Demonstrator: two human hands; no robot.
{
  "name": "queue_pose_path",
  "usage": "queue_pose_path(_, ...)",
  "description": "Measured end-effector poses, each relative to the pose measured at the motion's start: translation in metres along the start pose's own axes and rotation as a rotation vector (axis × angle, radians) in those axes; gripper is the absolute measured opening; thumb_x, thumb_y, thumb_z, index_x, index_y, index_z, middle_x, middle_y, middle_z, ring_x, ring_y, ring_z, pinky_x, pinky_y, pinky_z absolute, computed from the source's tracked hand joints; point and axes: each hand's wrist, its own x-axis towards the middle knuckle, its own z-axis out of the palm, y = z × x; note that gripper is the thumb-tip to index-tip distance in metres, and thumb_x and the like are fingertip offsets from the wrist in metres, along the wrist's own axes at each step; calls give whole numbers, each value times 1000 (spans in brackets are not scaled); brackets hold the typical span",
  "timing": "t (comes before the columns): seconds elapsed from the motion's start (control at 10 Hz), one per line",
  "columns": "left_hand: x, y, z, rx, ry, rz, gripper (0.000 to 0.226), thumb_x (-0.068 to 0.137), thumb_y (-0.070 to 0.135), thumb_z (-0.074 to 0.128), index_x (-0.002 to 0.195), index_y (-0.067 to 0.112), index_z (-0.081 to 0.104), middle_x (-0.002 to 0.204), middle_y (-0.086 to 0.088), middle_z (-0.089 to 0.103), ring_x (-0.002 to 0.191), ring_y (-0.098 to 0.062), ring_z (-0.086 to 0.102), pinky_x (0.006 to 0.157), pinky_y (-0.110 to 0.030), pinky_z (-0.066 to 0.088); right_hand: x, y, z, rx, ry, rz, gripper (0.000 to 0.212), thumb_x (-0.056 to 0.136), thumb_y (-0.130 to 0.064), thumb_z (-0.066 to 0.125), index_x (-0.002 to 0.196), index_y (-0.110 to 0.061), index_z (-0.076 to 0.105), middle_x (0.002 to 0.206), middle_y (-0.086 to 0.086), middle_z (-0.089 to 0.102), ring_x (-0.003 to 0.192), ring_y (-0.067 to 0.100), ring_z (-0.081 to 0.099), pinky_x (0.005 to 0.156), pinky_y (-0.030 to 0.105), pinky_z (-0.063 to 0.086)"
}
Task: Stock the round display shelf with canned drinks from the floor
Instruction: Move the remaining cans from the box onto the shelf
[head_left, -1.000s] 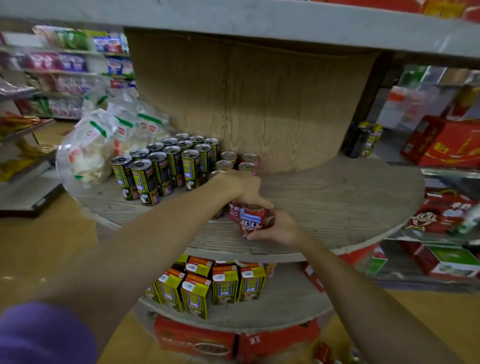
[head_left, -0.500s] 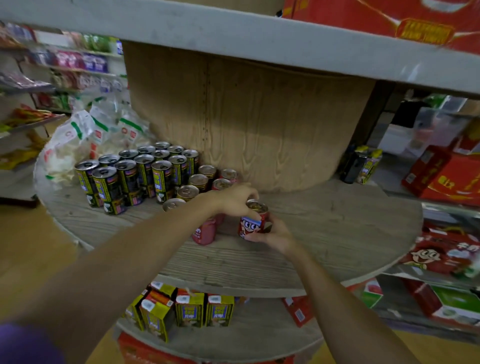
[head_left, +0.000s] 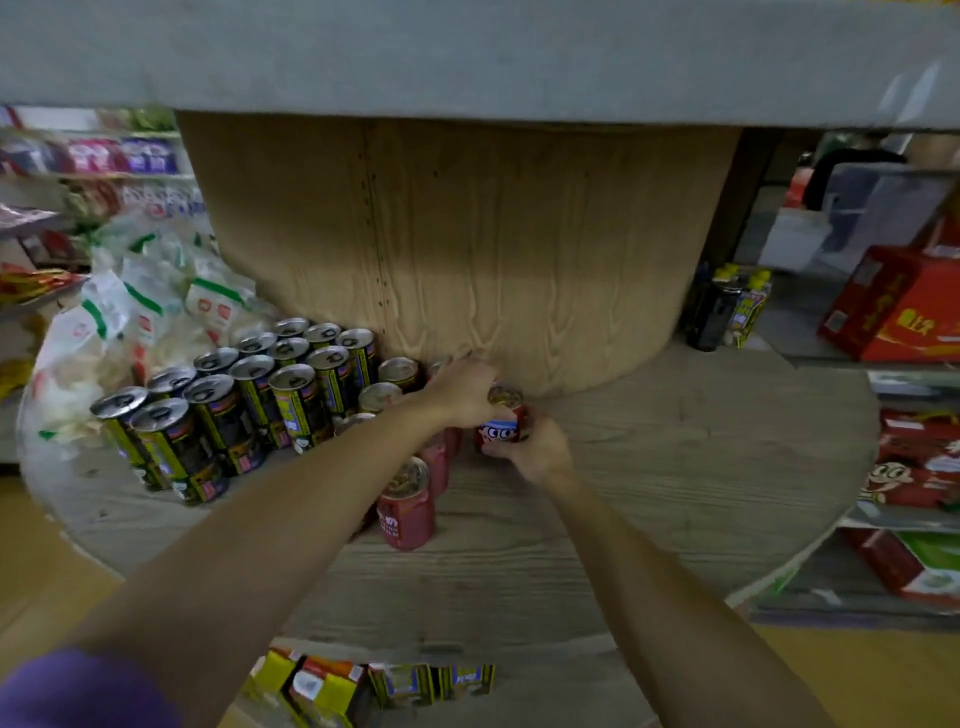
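Hands are both gripping my red can (head_left: 503, 422): left hand (head_left: 464, 391), right hand (head_left: 535, 447); shelf (head_left: 675, 467) is lying bare rightward to its rim.

Both hands now sit deeper on the round shelf (head_left: 649, 467), with the red cartoon can (head_left: 503, 422) close to the wooden core (head_left: 457, 249) instead of near the front edge. The left hand (head_left: 460, 392) and right hand (head_left: 535, 448) grip it as before, and 1 red can (head_left: 406, 506) now stands alone nearer the edge.

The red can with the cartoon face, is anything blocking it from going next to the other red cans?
Nothing visible does. Both hands hold the red cartoon-face can on the round wooden shelf, right beside the red cans.
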Motion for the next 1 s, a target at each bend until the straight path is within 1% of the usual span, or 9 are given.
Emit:
queue_pose_path(0.2, 22, -30, -1, 65, -52, 155, 25, 93, 25, 62, 114, 13, 69, 128, -6, 48, 120, -27, 35, 101, -35, 32, 31, -7, 24, -137, 55, 69, 64, 67, -20, 89, 124, -8, 62, 120, 10, 67, 112, 26, 61, 85, 27, 46)
queue_pose_path(0.3, 32, -42, -2, 62, -105, 227, 37, 88, 2, 55, 118, 19, 69, 119, 3, 52, 114, -23, 39, 99, -35, 36, 42, -9, 29, -139, 103, 75, 67, 68, -16, 88, 128, -7, 60, 125, 11, 65, 117, 26, 59, 86, 25, 45)
queue_pose_path(0.4, 39, -44, -1, 127, -130, 235, 43, 84, -1, 51, 117, 20, 67, 116, 6, 49, 111, -23, 38, 99, -39, 36, 50, -11, 32, -125, 119, 100, 64, 74, -5, 82, 132, -3, 54, 128, 16, 62, 119, 30, 56, 72, 8, 46)
queue_pose_path(0.5, 44, -41, 1, 160, -115, 233, 33, 84, 3, 53, 110, 18, 65, 111, 3, 50, 111, -22, 36, 100, -41, 35, 56, -9, 33, 14, 81, 127, 56, 81, 8, 71, 133, 2, 50, 128, 19, 58, 118, 32, 54, 40, -1, 31)
queue_pose_path(0.6, 46, -40, 3, 86, -120, 154, 28, 84, 4, 54, 107, 18, 60, 118, -3, 49, 115, -21, 37, 102, -41, 37, 59, -6, 33, -97, 75, 38, 38, 92, -5, 63, 128, 2, 53, 115, 8, 62, 104, 16, 64, 52, -3, 36)
queue_pose_path(0.7, 41, -35, 1, 64, -161, 120, 39, 88, -1, 48, 122, 12, 61, 124, -4, 47, 124, -22, 35, 106, -39, 34, 69, 8, 34, -48, 98, -17, 36, 103, -4, 34, 133, 13, 45, 91, 3, 73, 85, 13, 70, 78, 19, 56)
queue_pose_path(0.8, 31, -29, -2, 21, -195, 101, 43, 87, 1, 48, 128, 11, 60, 129, -5, 50, 123, -26, 43, 104, -39, 37, 65, 17, 27, 146, 59, -27, 25, 101, -4, 34, 112, 0, 56, 72, -2, 72, 96, 30, 65, 98, 38, 50)
queue_pose_path(0.9, 16, -20, -1, -18, -82, 42, 44, 83, 9, 54, 126, 15, 60, 128, -9, 54, 121, -28, 47, 101, -39, 40, 10, -7, 1, -227, 44, -29, 18, 96, -10, 54, 111, -12, 63, 109, 9, 68, 106, 26, 61, 89, 25, 47)
queue_pose_path(1.0, -4, -2, 1, -100, -8, -34, 41, 77, 18, 53, 117, 21, 64, 125, -7, 61, 118, -28, 52, 98, -43, 45, -11, -2, -19, -146, 20, -23, 20, 90, -14, 63, 83, -30, 55, 106, 9, 66, 91, 20, 58, 82, 25, 45)
